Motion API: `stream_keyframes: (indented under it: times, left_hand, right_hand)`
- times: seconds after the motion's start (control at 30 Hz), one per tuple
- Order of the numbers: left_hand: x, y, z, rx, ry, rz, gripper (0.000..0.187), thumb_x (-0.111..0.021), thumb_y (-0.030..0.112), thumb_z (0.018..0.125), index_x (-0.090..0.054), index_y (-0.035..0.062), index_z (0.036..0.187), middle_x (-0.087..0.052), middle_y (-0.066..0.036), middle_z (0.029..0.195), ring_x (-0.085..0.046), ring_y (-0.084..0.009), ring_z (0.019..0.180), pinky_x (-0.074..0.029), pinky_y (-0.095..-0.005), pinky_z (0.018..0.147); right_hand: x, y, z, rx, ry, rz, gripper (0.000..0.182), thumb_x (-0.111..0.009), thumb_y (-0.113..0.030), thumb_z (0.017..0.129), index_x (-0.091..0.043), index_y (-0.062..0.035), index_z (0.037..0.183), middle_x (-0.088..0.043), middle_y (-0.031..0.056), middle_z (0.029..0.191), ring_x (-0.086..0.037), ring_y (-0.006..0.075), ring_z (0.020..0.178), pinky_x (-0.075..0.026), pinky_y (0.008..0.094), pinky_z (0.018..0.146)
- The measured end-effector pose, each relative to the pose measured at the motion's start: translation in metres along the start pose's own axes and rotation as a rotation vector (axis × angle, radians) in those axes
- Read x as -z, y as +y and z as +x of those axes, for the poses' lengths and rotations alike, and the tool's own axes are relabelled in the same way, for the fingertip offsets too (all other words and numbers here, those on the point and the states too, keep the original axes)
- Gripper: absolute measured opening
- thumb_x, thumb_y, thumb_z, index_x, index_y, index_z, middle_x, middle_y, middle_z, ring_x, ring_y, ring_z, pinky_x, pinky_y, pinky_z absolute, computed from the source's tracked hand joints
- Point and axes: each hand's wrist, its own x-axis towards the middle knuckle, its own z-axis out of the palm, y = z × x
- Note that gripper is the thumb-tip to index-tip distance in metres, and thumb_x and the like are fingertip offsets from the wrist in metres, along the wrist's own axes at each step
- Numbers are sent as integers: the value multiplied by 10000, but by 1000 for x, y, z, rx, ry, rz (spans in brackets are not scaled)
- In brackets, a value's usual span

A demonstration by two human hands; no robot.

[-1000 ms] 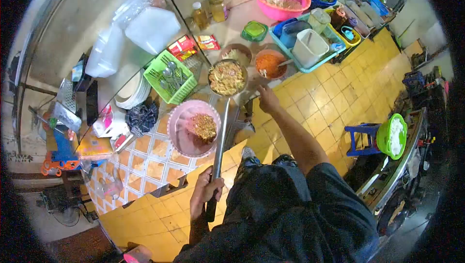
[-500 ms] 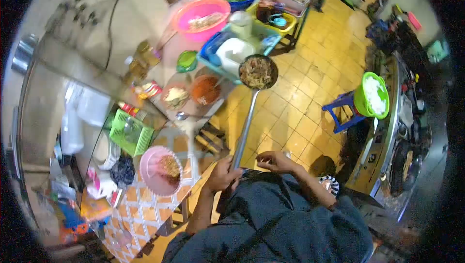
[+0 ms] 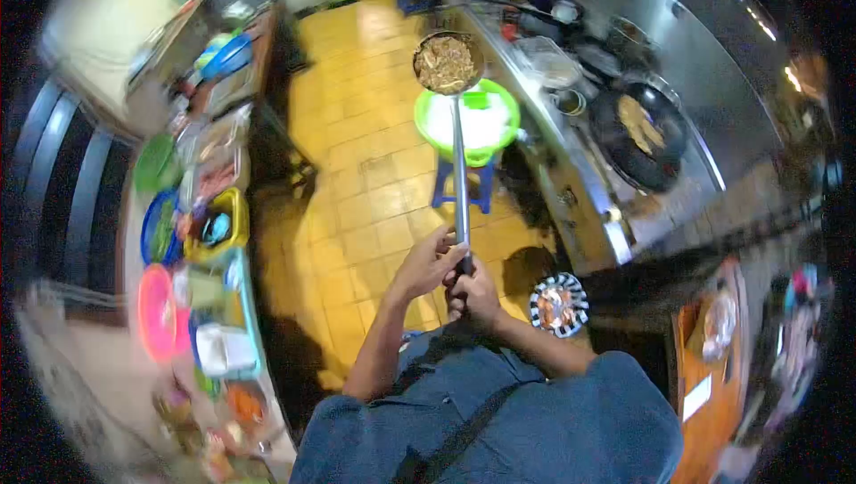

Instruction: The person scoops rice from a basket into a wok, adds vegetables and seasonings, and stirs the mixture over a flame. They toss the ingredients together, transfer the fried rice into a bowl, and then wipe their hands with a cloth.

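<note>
A long-handled metal ladle (image 3: 460, 158) points away from my body, its round bowl heaped with brown cooked food (image 3: 448, 65). My left hand (image 3: 430, 264) is closed on the handle near its dark lower end. Just below, my right hand (image 3: 474, 293) wraps round the end of the same handle. Beyond my hands, the ladle's bowl overlaps the far rim of a green basin (image 3: 496, 151) with white contents, which sits on a blue stool (image 3: 464, 188).
At right, a wok (image 3: 664, 167) with browned food stands on the stove counter (image 3: 571, 194). Near my right arm is a black-and-white striped bowl (image 3: 584, 307). Along the left runs a table with a pink basin (image 3: 153, 306), a yellow basket (image 3: 239, 216) and trays. Yellow floor tiles (image 3: 357, 163) lie between.
My view and body have turned right, from the table towards the stove. My right hand, off the handle before, now grips its end. The ladle stays loaded.
</note>
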Motion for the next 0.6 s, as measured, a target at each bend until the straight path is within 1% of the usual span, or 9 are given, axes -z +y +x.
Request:
stream_keyframes:
  times: [0.07,0.1,0.17,0.23,0.37,0.5,0.53,0.57,0.6]
  left_hand:
    - [-5,-1,40,-217,-106,42,385,-564,234,866,-449,-3,1146,-605,-133,986,-583,-154,816,-473,-270,705]
    - [-3,-5,52,-218,-156,53,385,-564,234,866,-449,-3,1146,-605,-133,986,-583,-154,816,-473,-270,705]
    - [13,-29,85,-15,-248,26,350,-527,240,889,-455,47,1172,-595,-106,1045,-567,-148,828,-457,-271,723]
    - [34,-76,116,73,-243,35,421,-571,259,860,-449,-9,1160,-600,-130,1010,-573,-161,842,-470,-305,739]
    - [74,-110,154,442,-161,56,386,-591,274,841,-497,19,1115,-621,-95,966,-592,-169,752,-471,-283,641]
    - [96,-86,220,513,-103,104,400,-607,285,823,-503,9,1094,-622,-92,947,-599,-178,725,-472,-283,617]
    - [102,-84,242,483,-79,126,394,-596,284,828,-502,8,1093,-621,-94,937,-602,-182,723,-475,-285,612]
    - [101,-79,271,442,-58,131,388,-585,284,833,-501,7,1092,-621,-96,928,-605,-186,721,-477,-286,607]
    - [97,-67,294,374,-26,74,367,-610,249,805,-515,6,1063,-623,-89,912,-585,-163,686,-464,-278,612]
  right_hand:
    - [37,-24,20,215,210,-63,199,-450,1,725,-386,-46,907,-425,56,624,-421,139,381,-359,269,329]
    - [67,-27,28,333,282,-179,172,-463,-14,742,-388,-48,892,-420,45,606,-427,138,370,-354,266,322]
    - [93,-66,29,383,555,-194,130,-483,-51,776,-389,-44,865,-415,30,580,-436,136,354,-358,271,319]
    - [117,-119,27,463,724,-181,122,-484,-53,782,-396,-37,864,-411,31,575,-429,130,356,-361,281,318]
    - [240,-179,50,516,1021,-388,145,-511,-78,764,-454,-9,878,-475,61,609,-483,161,404,-410,322,376]
    - [353,-230,90,420,1515,-955,240,-592,-186,697,-538,33,779,-587,211,730,-583,373,682,-448,440,619]
    - [370,-245,93,200,1431,-928,304,-601,-210,697,-548,40,863,-591,255,865,-565,416,829,-452,443,712]
    - [375,-256,101,203,1457,-917,304,-601,-210,697,-548,40,863,-591,255,865,-565,416,829,-452,443,712]
    - [378,-265,108,167,1524,-1141,245,-554,-140,706,-538,44,867,-594,254,830,-587,394,800,-469,435,695]
